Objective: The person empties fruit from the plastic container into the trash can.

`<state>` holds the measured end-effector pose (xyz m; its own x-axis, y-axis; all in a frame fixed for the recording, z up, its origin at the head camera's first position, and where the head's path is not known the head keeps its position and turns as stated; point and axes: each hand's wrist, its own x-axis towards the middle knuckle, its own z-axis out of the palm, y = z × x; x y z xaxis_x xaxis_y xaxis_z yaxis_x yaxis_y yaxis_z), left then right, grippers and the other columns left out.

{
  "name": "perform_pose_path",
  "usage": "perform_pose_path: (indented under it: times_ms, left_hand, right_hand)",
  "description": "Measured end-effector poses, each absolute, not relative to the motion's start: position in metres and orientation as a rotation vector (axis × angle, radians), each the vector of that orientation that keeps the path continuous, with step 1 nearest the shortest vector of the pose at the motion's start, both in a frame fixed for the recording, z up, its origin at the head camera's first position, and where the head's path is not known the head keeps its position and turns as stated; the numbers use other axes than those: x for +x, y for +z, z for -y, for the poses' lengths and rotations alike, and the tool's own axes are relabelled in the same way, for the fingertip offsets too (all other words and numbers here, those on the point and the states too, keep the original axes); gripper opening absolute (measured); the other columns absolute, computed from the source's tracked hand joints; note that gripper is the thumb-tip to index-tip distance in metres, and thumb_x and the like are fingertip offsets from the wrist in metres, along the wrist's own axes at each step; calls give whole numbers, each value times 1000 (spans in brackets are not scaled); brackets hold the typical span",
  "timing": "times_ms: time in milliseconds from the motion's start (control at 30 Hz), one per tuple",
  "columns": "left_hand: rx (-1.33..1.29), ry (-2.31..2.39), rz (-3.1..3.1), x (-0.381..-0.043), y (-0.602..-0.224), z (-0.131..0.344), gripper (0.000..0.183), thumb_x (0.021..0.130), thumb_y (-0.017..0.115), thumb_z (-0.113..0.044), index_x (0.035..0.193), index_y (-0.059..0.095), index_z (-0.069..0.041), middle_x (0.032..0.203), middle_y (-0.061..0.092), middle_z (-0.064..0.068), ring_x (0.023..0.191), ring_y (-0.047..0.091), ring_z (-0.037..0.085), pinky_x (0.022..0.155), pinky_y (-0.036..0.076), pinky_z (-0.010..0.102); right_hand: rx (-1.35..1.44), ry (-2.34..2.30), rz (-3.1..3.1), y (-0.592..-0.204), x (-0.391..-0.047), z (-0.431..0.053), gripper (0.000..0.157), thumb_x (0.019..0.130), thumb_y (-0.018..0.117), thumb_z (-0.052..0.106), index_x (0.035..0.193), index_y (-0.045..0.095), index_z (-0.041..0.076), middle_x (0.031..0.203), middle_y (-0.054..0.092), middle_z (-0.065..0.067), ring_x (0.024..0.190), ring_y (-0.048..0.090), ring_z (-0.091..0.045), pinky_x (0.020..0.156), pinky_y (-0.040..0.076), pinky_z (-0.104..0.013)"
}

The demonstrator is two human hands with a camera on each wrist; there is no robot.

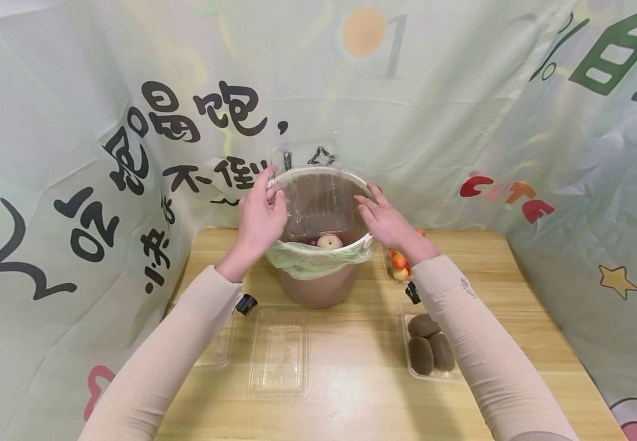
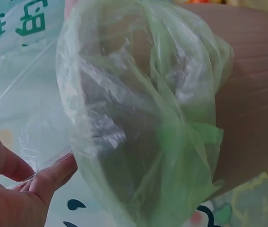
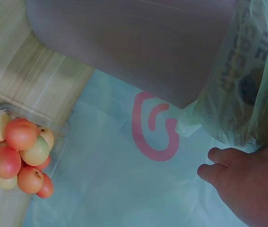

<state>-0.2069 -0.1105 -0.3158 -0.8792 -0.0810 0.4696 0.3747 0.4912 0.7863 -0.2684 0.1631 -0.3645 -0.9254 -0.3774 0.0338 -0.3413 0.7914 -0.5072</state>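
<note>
A brown bin (image 1: 318,291) stands at the back of the table, lined with a thin green bag (image 1: 318,264) folded over its white rim. My left hand (image 1: 261,215) is at the rim's left side, pinching the edge of a clear plastic clamshell box (image 1: 318,211) between thumb and fingers. The box is spread unfolded, one half inside the bin mouth, the other rising behind the rim. Below it, a pale round item (image 1: 329,242) shows inside the bin. On the right, my right hand (image 1: 386,219) has its fingers extended over the rim, holding nothing.
Three brown kiwis (image 1: 442,352) sit in a clear tray at the right. Behind the right forearm is a box of small red and orange fruit (image 3: 20,135). A clear plastic container (image 1: 280,358) lies at front left, another beside it. Printed cloth (image 1: 434,122) hangs around the table.
</note>
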Motion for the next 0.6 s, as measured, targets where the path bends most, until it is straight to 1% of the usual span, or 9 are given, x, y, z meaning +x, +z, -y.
perform_pose_path:
  times_ms: [100,133,400,500,600]
  left_hand:
    - [-256,-1390,2301,-201,-315,109,49,102,53,-2,151,52,-4,132,71,23,100,80,33,76,66,34]
    - [-261,-1405,2301,-199,-314,108,50,102,53,-2,152,51,-5,133,71,23,100,80,33,78,66,35]
    - [-254,-1517,2319,-180,-312,105,55,103,53,-2,158,45,-8,138,68,24,105,79,35,75,64,27]
    - [-256,-1561,2319,-174,-313,104,55,103,52,-1,158,46,-8,139,67,25,106,78,35,73,65,27]
    - [-275,-1595,2325,-168,-314,103,57,103,52,0,159,43,-8,141,66,25,106,78,36,73,65,31]
  right_hand:
    - [-586,-805,-2911,-365,-269,-163,60,114,23,41,165,35,11,180,-1,-11,162,16,-43,130,21,-60]
    - [-586,-805,-2911,-365,-269,-163,60,114,24,41,165,35,11,180,-1,-11,162,16,-43,130,21,-60]
    - [-578,-806,-2903,-364,-268,-162,62,114,21,42,166,33,11,180,-3,-8,164,8,-40,130,19,-62]
    - [-577,-815,-2903,-364,-268,-162,61,114,21,43,166,35,13,180,-4,-7,163,12,-42,130,20,-62]
    - [-582,-809,-2910,-365,-268,-162,61,114,21,43,165,36,13,180,-2,-9,162,15,-44,130,21,-61]
